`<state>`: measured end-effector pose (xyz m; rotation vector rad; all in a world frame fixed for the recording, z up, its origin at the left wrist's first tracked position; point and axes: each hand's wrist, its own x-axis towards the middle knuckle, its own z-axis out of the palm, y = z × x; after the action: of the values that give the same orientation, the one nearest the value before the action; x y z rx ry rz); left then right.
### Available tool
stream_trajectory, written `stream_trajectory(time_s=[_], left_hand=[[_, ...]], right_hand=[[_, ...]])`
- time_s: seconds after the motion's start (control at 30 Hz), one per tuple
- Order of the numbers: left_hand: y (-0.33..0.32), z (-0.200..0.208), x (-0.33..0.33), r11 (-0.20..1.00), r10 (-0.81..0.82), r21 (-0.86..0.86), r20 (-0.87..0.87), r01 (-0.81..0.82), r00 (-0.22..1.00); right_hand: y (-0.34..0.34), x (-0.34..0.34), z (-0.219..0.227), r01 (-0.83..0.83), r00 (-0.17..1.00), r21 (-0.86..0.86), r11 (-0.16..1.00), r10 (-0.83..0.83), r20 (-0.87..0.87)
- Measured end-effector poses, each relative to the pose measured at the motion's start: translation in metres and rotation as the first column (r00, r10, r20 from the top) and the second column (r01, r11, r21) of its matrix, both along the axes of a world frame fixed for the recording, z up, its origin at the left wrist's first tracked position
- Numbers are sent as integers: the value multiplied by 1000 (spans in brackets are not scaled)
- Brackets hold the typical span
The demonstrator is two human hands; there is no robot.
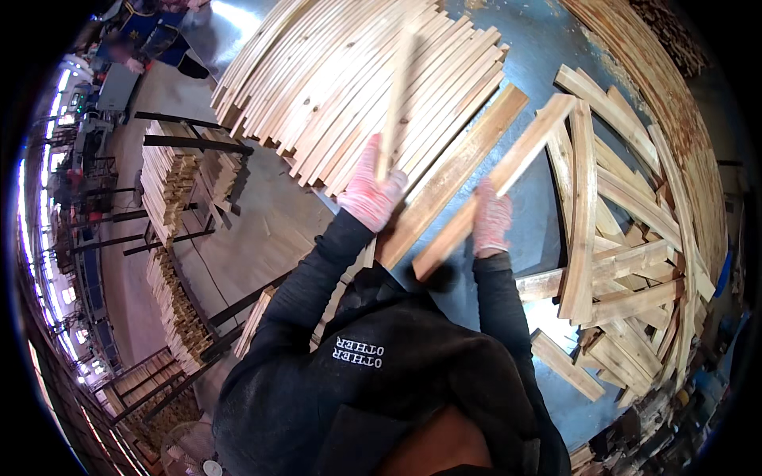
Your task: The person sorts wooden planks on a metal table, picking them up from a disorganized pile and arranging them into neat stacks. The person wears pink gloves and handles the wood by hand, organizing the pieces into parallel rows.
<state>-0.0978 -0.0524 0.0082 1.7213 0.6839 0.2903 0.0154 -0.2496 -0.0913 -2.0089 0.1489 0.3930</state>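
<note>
My left hand (373,189), in a red-and-white knit glove, is closed on the lower end of a narrow wooden strip (397,99). The strip is slightly blurred and lies over a broad row of similar wooden strips (317,87) laid side by side. My right hand (492,218), gloved alike, grips the edge of a wooden board (528,147) slanting from near my chest up to the right. Between the hands, a wider board (460,174) lies on the blue table (528,210), parallel to the row. My right fingers are partly hidden.
A jumbled heap of boards and offcuts (627,270) covers the table's right side. A short board (567,365) lies nearer me. Stacked wood (167,182) rests on black metal racks (194,144) at the left. Another person's hand (133,65) shows at the far left.
</note>
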Motion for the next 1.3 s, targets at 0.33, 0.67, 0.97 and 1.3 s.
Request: stream_trajectory(time_s=[0.33, 0.67, 0.97, 1.3], left_hand=[[127, 60, -51, 900, 424, -248, 305, -359, 853], [105, 74, -19, 813, 400, -525, 188, -253, 897], [57, 7, 15, 929, 288, -336, 401, -153, 870], [216, 85, 23, 125, -320, 638, -699, 760, 639]], right_hand=[[46, 0, 31, 480, 848, 647, 592, -122, -517], [90, 32, 68, -545, 834, -559, 625, 470, -288], [107, -15, 208, -829, 503, 303, 470, 863, 38], [-24, 73, 178, -431, 731, -391, 813, 569, 377]])
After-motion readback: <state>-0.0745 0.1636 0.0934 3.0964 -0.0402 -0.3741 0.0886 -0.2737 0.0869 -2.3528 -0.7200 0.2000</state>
